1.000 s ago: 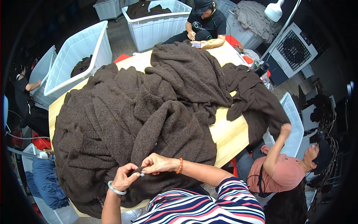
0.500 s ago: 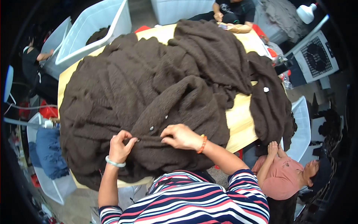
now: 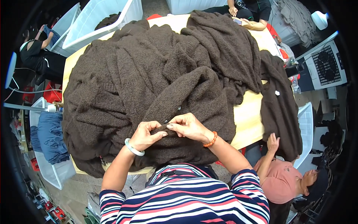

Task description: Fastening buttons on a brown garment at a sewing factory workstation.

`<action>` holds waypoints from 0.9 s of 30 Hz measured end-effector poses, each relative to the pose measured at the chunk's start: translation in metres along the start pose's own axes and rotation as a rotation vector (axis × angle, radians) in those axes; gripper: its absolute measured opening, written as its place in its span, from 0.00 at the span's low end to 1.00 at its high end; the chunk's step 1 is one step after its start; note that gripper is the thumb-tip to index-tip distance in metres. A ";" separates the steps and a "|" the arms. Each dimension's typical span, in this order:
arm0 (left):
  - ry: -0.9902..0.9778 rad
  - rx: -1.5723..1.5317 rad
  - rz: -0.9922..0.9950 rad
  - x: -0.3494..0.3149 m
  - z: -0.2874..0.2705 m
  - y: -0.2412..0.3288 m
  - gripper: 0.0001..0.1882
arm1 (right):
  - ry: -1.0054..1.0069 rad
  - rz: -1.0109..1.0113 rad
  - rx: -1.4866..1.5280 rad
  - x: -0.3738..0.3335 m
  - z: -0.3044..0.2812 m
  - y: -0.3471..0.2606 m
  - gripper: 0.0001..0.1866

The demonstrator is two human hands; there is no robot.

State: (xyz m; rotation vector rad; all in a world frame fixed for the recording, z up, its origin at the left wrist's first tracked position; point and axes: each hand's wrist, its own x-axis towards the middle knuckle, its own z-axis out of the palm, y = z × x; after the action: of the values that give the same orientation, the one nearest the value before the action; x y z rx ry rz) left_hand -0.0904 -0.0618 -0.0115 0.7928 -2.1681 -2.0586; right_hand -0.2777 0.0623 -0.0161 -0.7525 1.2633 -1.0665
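Note:
A large heap of dark brown knitted garments (image 3: 149, 74) covers most of a wooden table (image 3: 248, 119). My left hand (image 3: 147, 135), with a pale bangle at the wrist, pinches a fold of one brown knit near the table's front edge. My right hand (image 3: 188, 127), with an orange bead bracelet, grips the same fold right beside it, fingertips touching the left hand's. Small dark buttons (image 3: 179, 108) show on the knit just above my fingers.
A person in a pink top (image 3: 287, 179) sits at the right and touches a brown garment hanging over the table edge. Another person (image 3: 248, 7) sits at the far side. White plastic bins (image 3: 100, 18) stand at the back left, one bin with blue cloth (image 3: 48, 138) at the left.
My hands have come together on one fold of the brown knit near the buttons. The view has tilted closer over the heap.

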 end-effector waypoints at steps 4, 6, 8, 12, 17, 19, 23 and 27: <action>-0.069 -0.054 -0.123 0.003 -0.008 0.010 0.07 | -0.029 0.073 0.081 0.010 -0.004 0.006 0.09; -0.063 -0.015 -0.114 0.004 -0.009 0.005 0.09 | -0.040 0.069 0.095 0.013 -0.004 0.005 0.09; -0.084 0.120 -0.083 0.009 -0.010 0.009 0.12 | -0.040 0.030 0.056 0.011 -0.006 0.004 0.10; -0.044 0.262 0.005 0.009 -0.007 0.011 0.12 | -0.049 -0.150 -0.199 0.005 0.000 -0.007 0.10; 0.033 0.297 -0.019 0.004 0.003 0.011 0.10 | 0.123 -0.574 -0.571 0.007 0.010 0.005 0.07; 0.051 0.389 0.021 0.003 0.003 0.003 0.10 | 0.097 -0.586 -0.550 0.003 0.014 -0.002 0.06; 0.065 0.389 0.048 0.003 0.007 0.006 0.09 | 0.118 -0.615 -0.521 0.001 0.015 0.009 0.07; 0.162 -0.026 0.054 -0.006 0.013 -0.011 0.09 | 0.143 -0.498 -0.557 -0.001 0.015 0.016 0.07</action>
State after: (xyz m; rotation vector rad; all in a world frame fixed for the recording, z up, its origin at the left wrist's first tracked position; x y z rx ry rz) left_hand -0.0871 -0.0470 -0.0213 0.8555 -2.0504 -1.9210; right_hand -0.2598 0.0677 -0.0275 -1.4928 1.5645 -1.1844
